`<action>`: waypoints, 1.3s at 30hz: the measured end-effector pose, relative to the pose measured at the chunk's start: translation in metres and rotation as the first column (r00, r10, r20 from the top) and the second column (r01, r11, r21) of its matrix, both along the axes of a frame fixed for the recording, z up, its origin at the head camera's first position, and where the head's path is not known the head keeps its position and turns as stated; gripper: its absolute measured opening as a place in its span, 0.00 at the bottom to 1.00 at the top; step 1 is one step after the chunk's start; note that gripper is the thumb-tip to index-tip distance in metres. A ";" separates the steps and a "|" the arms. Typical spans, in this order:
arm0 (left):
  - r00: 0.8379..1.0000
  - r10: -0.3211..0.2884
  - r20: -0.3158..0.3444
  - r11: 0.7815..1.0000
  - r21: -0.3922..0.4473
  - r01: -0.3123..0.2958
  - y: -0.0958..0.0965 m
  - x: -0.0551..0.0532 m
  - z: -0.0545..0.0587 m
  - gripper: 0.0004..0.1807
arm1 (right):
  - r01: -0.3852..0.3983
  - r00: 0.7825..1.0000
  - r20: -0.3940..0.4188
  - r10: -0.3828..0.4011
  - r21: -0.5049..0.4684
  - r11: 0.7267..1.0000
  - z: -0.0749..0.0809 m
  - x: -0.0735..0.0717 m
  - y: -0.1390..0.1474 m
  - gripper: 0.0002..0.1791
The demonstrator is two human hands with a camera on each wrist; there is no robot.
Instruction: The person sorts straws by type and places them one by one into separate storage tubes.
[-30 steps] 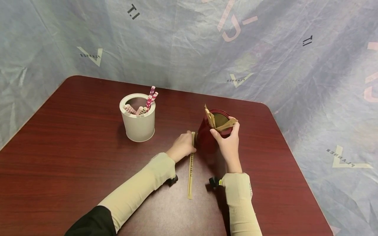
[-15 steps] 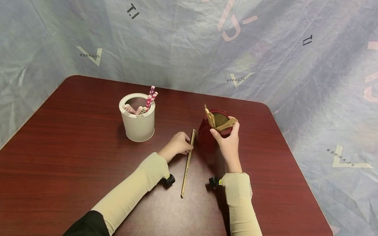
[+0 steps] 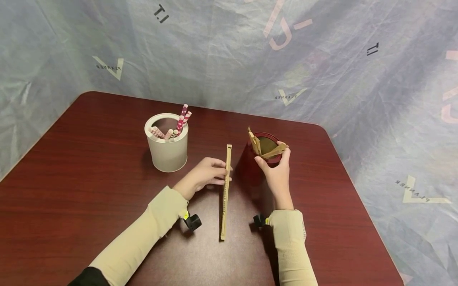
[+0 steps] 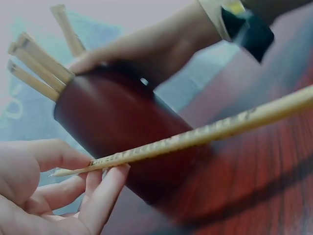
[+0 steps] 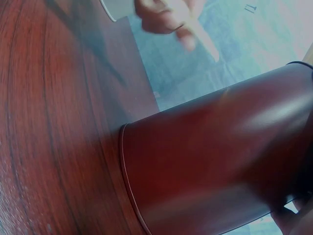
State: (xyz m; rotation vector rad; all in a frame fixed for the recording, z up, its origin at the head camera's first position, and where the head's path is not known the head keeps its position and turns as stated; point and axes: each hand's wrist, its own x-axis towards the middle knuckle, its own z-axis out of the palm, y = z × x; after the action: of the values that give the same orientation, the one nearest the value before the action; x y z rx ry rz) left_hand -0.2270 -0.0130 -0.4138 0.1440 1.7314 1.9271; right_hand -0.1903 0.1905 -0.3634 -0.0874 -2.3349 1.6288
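Observation:
A long tan paper-wrapped straw [image 3: 226, 202] with printing along it is pinched near its far end by my left hand [image 3: 204, 174]. The left wrist view shows thumb and fingers on the straw [image 4: 195, 138], which slants over the dark red table. My right hand [image 3: 277, 176] grips the rim of an upright red can [image 3: 248, 169], thumb at the near side, fingers behind. Several similar wrapped pieces [image 4: 41, 63] stick up out of this can. In the right wrist view the can's side [image 5: 215, 156] fills much of the frame and most of the right hand is hidden.
Left of the hands stands a white can [image 3: 169, 155] holding several pink and patterned paper straws [image 3: 180, 123]. A dark red wooden table [image 3: 89, 190] lies under everything. Behind it hangs a grey printed cloth [image 3: 214, 59].
My left hand has pinched the wrapped straw and lifted it off the table, drawing back to the left with it. The right hand and the red can have stayed where they were.

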 end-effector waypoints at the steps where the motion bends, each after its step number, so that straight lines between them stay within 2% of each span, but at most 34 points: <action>1: 1.000 0.002 -0.003 1.000 0.014 -0.002 -0.001 0.001 0.003 0.17 | 0.001 1.000 0.003 -0.001 0.000 1.000 0.000 0.000 0.000 0.43; 6: 0.998 0.026 -0.056 0.999 0.047 -0.024 -0.008 0.007 0.018 0.19 | 0.001 1.000 0.011 -0.001 0.000 1.000 0.000 0.001 0.000 0.43; 15: 0.984 0.100 -0.146 0.995 0.037 -0.095 -0.016 0.009 0.043 0.18 | -0.011 1.000 -0.002 0.011 0.001 1.000 0.000 0.000 0.001 0.44; 22: 0.947 0.200 -0.253 0.980 0.053 -0.193 -0.019 0.009 0.062 0.16 | -0.015 1.000 -0.007 0.015 0.003 1.000 -0.002 -0.001 0.001 0.44; 25: 0.930 0.250 -0.271 0.968 0.080 -0.237 -0.019 0.009 0.069 0.17 | -0.019 1.000 -0.008 0.018 -0.010 1.000 -0.012 -0.008 0.008 0.45; 28: 0.904 0.315 -0.290 0.949 0.114 -0.294 -0.019 0.009 0.075 0.17 | -0.017 1.000 -0.012 0.017 -0.015 1.000 -0.024 -0.015 0.014 0.45; 30: 0.877 0.362 -0.316 0.932 0.140 -0.334 -0.020 0.009 0.078 0.16 | -0.013 1.000 -0.025 0.013 -0.008 1.000 -0.030 -0.018 0.017 0.45; 32: 0.837 0.406 -0.366 0.914 0.160 -0.373 -0.021 0.009 0.081 0.15 | -0.011 0.999 -0.040 0.011 0.000 1.000 -0.033 -0.019 0.018 0.45; 34: 0.782 0.439 -0.442 0.897 0.165 -0.411 -0.021 0.010 0.084 0.13 | -0.007 0.999 -0.054 0.007 0.006 1.000 -0.034 -0.019 0.018 0.45; 36: 0.714 0.460 -0.528 0.879 0.161 -0.448 -0.021 0.011 0.086 0.11 | -0.004 0.998 -0.063 0.005 0.005 1.000 -0.034 -0.019 0.017 0.44; 38: 0.650 0.479 -0.590 0.859 0.164 -0.485 -0.020 0.012 0.088 0.10 | -0.002 0.998 -0.065 0.002 0.003 1.000 -0.034 -0.019 0.017 0.44; 39: 0.624 0.488 -0.610 0.851 0.173 -0.496 -0.020 0.012 0.089 0.09 | 0.000 0.998 -0.065 0.000 0.002 1.000 -0.034 -0.019 0.017 0.44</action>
State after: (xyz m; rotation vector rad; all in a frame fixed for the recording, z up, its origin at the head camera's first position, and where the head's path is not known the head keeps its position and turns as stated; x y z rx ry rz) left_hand -0.2150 -0.0331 -0.3249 0.3954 2.4309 2.4570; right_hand -0.2092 0.2071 -0.3972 -0.0329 -2.2882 1.6047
